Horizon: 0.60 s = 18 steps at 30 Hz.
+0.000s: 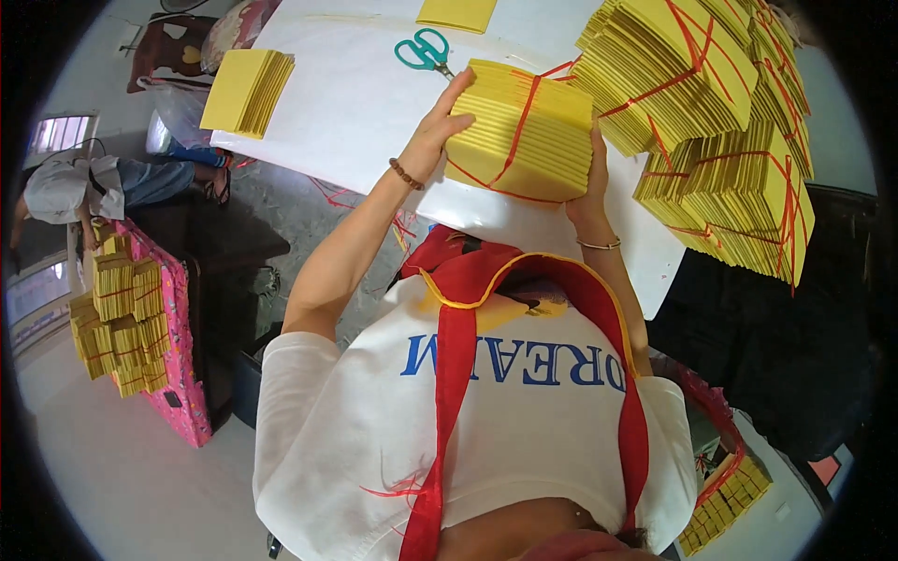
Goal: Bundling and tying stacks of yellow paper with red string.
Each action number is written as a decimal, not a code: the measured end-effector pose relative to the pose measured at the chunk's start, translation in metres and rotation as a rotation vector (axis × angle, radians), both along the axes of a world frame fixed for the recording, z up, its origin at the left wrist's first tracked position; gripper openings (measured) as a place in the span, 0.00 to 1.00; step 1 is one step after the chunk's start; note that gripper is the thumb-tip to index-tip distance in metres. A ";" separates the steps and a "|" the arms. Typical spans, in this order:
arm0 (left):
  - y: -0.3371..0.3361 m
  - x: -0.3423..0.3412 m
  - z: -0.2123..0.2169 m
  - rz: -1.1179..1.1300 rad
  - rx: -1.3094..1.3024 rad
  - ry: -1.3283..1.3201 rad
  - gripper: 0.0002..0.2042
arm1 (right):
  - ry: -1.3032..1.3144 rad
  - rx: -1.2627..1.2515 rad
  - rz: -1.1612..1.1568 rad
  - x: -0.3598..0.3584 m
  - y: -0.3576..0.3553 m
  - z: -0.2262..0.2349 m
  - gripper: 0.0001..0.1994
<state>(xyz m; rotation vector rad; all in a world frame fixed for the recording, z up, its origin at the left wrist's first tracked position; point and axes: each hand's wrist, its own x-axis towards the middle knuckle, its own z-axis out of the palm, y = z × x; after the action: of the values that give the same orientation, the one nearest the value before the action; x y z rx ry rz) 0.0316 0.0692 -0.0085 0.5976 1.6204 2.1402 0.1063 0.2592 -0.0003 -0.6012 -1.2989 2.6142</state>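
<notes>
A thick bundle of yellow envelopes or folded paper (524,131), bound with red string, is held between my two hands over the white table. My left hand (438,131) presses its left end, thumb on the near face and fingers toward the back. At the right end my right hand (587,178) grips the side, its fingers partly hidden by the bundle. Red string (522,126) runs across the top and along the lower edge of the bundle. Scissors with teal handles (424,50) lie just beyond my left hand, blades partly hidden behind the bundle.
Tied yellow bundles (673,75) are piled on the right of the white table (337,103). A loose yellow stack (247,92) lies at the left, another yellow piece (456,13) at the far edge. Across the room a person (84,187) bends near a pink-covered table (178,365) with more bundles.
</notes>
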 end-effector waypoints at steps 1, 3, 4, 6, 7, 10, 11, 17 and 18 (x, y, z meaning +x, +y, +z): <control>-0.005 0.000 -0.001 -0.014 -0.178 0.068 0.28 | 0.026 0.073 0.007 0.001 0.001 -0.002 0.26; -0.009 0.000 -0.003 -0.062 -0.183 0.149 0.28 | 0.059 0.147 0.017 0.004 0.005 -0.004 0.26; -0.010 0.002 -0.005 -0.052 -0.201 0.162 0.28 | 0.136 0.238 0.049 0.006 0.005 -0.005 0.26; -0.005 0.005 -0.005 0.016 -0.356 0.350 0.28 | 0.209 0.325 0.078 0.008 0.006 -0.006 0.28; -0.003 0.006 -0.005 0.030 -0.352 0.329 0.28 | 0.176 0.322 0.096 0.007 0.005 -0.006 0.28; 0.004 0.001 0.001 0.078 -0.460 0.356 0.26 | 0.143 0.252 0.111 0.000 0.005 -0.006 0.29; 0.004 0.000 0.003 0.069 -0.444 0.390 0.26 | 0.139 0.182 0.111 -0.001 0.006 -0.005 0.29; 0.000 -0.001 0.005 0.163 -0.748 0.696 0.20 | 0.473 1.196 0.074 0.029 0.010 0.003 0.31; 0.003 -0.002 0.004 0.147 -0.706 0.668 0.19 | 0.461 1.343 0.106 0.032 0.012 0.005 0.31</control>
<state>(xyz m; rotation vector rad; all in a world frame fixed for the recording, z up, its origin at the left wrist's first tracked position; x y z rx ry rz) 0.0295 0.0727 -0.0048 1.0213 2.6494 1.3226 0.1388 0.2716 0.0044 0.2836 -2.3619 1.2096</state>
